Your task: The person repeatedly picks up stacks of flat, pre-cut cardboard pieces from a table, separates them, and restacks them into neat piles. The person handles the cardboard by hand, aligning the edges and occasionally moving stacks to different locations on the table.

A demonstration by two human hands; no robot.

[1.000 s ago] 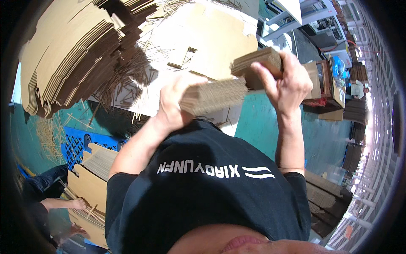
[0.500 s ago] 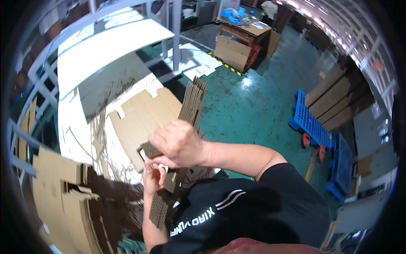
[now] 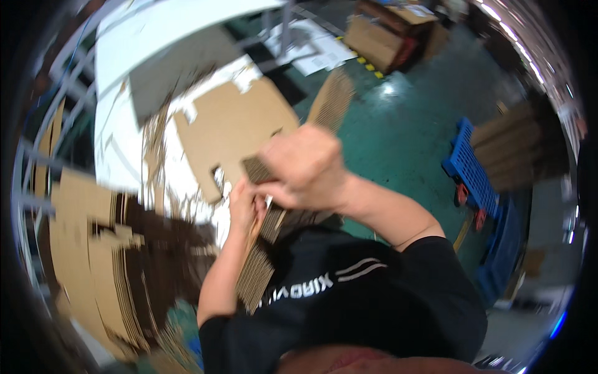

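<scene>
A stack of cut corrugated cardboard sheets stands on edge close against my body, its ribbed edges running up to the far right beyond my hands. My right hand is closed in a fist over the middle of the stack, slightly blurred. A short ribbed cardboard end sticks out on the left of that fist. Just below, my left hand has its fingers curled at the stack's left side, partly hidden by the right hand. A flat tan cardboard sheet with notched edges lies beyond them.
Cardboard strips and scraps litter the white table. More stacked cardboard stands at the left. On the right, a blue pallet carries stacked cardboard on the green floor. A wooden bench stands at the far side.
The view has shifted, so the surroundings sit differently in the picture. Both hands remain at the cardboard stack, whose far end now leans further right and looks more fanned.
</scene>
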